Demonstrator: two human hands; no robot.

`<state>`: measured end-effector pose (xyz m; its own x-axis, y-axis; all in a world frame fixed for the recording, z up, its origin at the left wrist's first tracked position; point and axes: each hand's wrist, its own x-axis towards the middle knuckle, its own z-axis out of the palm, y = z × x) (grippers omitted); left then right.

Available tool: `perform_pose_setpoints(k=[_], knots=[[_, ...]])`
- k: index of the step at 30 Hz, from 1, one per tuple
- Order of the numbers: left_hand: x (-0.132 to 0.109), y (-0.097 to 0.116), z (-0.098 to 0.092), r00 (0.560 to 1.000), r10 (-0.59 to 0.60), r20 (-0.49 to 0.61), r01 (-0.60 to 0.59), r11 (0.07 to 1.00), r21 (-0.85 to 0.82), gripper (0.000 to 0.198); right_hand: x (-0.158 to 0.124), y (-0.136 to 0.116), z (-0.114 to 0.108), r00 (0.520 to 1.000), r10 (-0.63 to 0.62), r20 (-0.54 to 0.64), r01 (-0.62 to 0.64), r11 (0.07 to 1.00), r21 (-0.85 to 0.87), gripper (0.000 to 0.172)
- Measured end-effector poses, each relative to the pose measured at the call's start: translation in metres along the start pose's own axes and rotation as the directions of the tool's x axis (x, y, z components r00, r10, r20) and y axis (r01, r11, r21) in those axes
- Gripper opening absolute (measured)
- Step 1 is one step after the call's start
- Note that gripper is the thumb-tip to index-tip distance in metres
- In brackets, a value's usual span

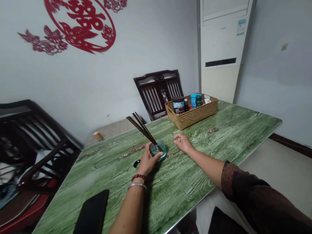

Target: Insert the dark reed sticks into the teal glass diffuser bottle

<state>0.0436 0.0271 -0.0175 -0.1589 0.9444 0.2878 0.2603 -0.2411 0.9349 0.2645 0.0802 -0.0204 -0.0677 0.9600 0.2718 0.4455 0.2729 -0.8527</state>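
Leftmost, the person's left hand (147, 161) is curled closed around a round teal glass jar (159, 150), which sits on the table with a bundle of thin dark reed sticks (141, 128) leaning up and left from it. A small black disc (136, 163) lies just beside that hand on the green wood-grain table (175, 185). Farther right, the empty right hand (182, 143) rests half open, fingers loosely curled, near the jar but not touching it.

I see wicker basket (192, 114) of jars (178, 105) on green woodgrain table (214, 136), black phone (92, 212) at near edge; dark wooden chair (158, 91) beyond, floor-standing air conditioner (220, 42) in corner, red paper-cut (80, 26) on wall.
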Motion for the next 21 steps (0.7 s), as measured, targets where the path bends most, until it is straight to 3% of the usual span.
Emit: perform_pose_setpoints(k=[3,14,18,21], knots=[[0.022,-0.003,0.0,1.0,-0.006,0.008,0.005,0.996,0.088,0.065,0.002,0.011,0.005,0.999,0.024,0.022,-0.024,1.0,0.015,0.012],[0.107,-0.014,0.006,0.991,-0.097,-0.096,0.107,0.99,0.095,0.066,0.0,0.019,0.018,0.999,0.026,0.041,-0.026,1.0,0.007,0.013],[0.107,-0.011,0.002,0.97,-0.125,-0.207,0.138,0.989,0.049,0.079,0.001,0.016,0.017,0.998,0.036,0.049,-0.037,0.999,0.016,0.014],[0.084,-0.005,-0.004,0.947,-0.171,-0.274,0.168,0.985,-0.035,0.077,0.001,0.012,0.013,0.998,0.039,0.046,-0.041,0.998,0.057,0.016]])
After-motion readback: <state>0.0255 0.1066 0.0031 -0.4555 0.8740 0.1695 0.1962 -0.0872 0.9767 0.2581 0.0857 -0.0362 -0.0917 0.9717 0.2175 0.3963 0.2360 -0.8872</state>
